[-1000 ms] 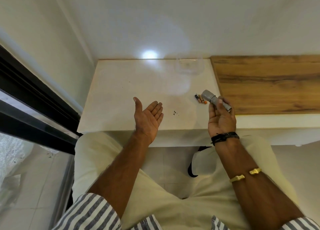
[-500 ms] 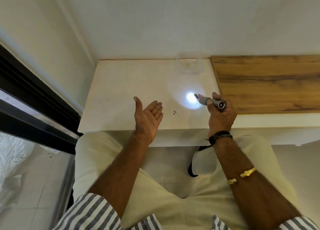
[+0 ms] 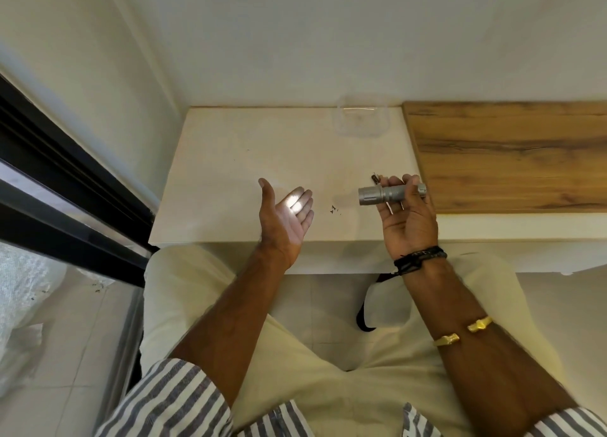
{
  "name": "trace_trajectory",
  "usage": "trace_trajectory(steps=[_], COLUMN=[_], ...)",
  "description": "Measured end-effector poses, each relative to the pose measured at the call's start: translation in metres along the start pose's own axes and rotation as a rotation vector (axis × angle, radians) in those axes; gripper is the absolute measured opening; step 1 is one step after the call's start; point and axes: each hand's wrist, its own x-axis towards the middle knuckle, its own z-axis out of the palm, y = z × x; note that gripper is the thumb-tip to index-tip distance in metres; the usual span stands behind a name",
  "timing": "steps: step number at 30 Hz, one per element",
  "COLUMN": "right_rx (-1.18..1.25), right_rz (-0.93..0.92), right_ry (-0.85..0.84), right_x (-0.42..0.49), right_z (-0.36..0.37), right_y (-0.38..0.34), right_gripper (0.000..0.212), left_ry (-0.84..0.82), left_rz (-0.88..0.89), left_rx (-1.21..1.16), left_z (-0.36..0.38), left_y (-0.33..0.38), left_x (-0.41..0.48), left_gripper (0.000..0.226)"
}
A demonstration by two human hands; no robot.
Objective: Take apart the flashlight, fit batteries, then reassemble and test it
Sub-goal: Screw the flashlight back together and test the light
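Right grip (image 3: 410, 221) is curled round the assembled flashlight (image 3: 377, 195), held level above the tabletop (image 3: 236, 160) with its beam landing on the flat, empty left grip (image 3: 289, 216), so disassembly, battery fitting and reassembly appear complete and only the test is in progress

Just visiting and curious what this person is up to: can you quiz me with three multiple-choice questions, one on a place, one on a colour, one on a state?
1. Where does the beam of the flashlight land? A the wall; B the left hand; C the floor.
2. What colour is the flashlight? A red; B black; C silver-grey.
3. How is the left hand? A clenched; B open, fingers straight; C gripping a battery.
Answers: 1 B, a bright spot lies on its palm; 2 C, the body in the right hand is metal grey; 3 B, it holds nothing.
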Motion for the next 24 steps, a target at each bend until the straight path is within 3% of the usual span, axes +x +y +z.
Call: trace_trajectory(steps=[8, 13, 24], right_rx=[0.268, 0.365, 0.300], right_rz=[0.151, 0.215, 0.205], right_ry=[0.006, -0.084, -0.075], right_x=[0.003, -0.003, -0.009], right_z=[0.000, -0.004, 0.003], right_y=[-0.006, -0.012, -0.011], right_gripper=[0.020, 0.034, 0.016], left_ry=[-0.019, -0.028, -0.003], left_rz=[-0.029, -0.035, -0.023], left_rx=[0.059, 0.069, 0.072], left_z=[0.002, 0.002, 0.003], left_y=[-0.007, -0.008, -0.008], left_x=[-0.002, -0.002, -0.003], left_gripper=[0.108, 0.110, 0.104])
